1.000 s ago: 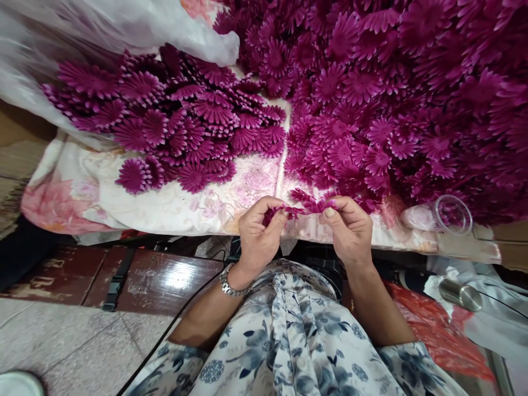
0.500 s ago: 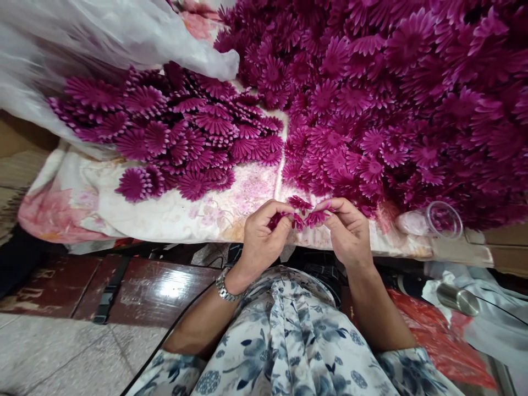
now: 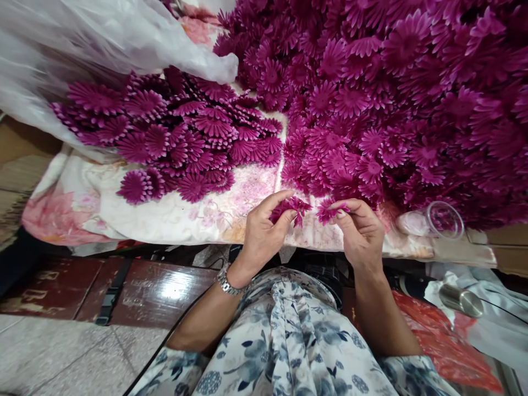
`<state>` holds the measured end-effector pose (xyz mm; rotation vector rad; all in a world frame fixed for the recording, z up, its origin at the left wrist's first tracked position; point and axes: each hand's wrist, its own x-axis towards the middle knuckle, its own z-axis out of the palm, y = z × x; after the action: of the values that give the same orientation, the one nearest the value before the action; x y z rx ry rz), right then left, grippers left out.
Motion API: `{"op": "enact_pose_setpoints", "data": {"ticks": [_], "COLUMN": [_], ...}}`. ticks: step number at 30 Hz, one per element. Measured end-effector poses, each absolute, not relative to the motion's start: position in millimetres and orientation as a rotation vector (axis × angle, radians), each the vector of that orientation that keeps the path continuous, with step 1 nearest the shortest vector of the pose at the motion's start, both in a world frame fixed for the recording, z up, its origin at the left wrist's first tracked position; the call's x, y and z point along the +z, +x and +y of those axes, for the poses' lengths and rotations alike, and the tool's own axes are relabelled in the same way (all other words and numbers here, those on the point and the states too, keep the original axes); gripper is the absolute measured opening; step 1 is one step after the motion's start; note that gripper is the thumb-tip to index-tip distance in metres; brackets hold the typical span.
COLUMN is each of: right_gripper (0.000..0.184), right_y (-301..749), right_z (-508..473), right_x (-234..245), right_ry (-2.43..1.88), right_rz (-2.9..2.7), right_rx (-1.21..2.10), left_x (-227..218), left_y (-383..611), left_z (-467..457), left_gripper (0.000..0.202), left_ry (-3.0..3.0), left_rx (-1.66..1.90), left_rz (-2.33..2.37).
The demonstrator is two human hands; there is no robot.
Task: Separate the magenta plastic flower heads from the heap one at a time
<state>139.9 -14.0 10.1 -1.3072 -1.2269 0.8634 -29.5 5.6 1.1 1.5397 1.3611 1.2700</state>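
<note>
And here's the left hand [image 3: 266,228], thumb and forefinger pinched on a small bunch of magenta petals [image 3: 300,207] that pokes out past the fingertips. Across from it, the right hand [image 3: 361,228] clamps thumb and finger on a magenta blossom [image 3: 325,210]; a narrow gap parts the two pieces, both over the near edge of the cloth-covered worktop [image 3: 99,190]. A metal-link watch [image 3: 229,280] circles the left wrist, and a blue-and-white floral shirt [image 3: 289,341] fills the space between the forearms.

Look just beyond the hands: to the left, stacked flower layers [image 3: 193,132] lie in a low heap, a translucent plastic bag [image 3: 124,33] drooping over their far side. To the right, it's a huge mound of magenta flowers [image 3: 371,110], running to the far edge of view. By its near corner, a clear cup [image 3: 447,220] lies tipped on its side. Lower right, there's a metal cylinder [image 3: 461,300] near crumpled red plastic [image 3: 445,341]; lower left, a brown bench [image 3: 165,291] with a black buckled strap [image 3: 113,291] across it.
</note>
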Motion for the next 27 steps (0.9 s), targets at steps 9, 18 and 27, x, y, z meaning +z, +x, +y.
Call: {"op": "enact_pose_setpoints", "data": {"ticks": [9,18,27], "right_gripper": [0.012,0.011,0.012], "right_y": [126.3,126.6,136.3], "right_z": [-13.0,-5.7,-15.9], "right_x": [22.0,16.5,14.6], "right_ry": [-1.1,-1.275,-1.281], "right_rz": [-1.843,-1.928,-1.648], "right_rx": [0.833,0.458,0.601], "left_x": [1.7,-3.3,1.2], "left_y": [-26.0,-42.7,-42.9], "left_z": [8.0,6.0,13.5], "left_gripper": [0.024,0.034,0.028], "left_ry": [1.47,0.968,1.048], "left_rx": [1.276,1.355,1.536], "left_rz": [1.342,1.084,1.233]}}
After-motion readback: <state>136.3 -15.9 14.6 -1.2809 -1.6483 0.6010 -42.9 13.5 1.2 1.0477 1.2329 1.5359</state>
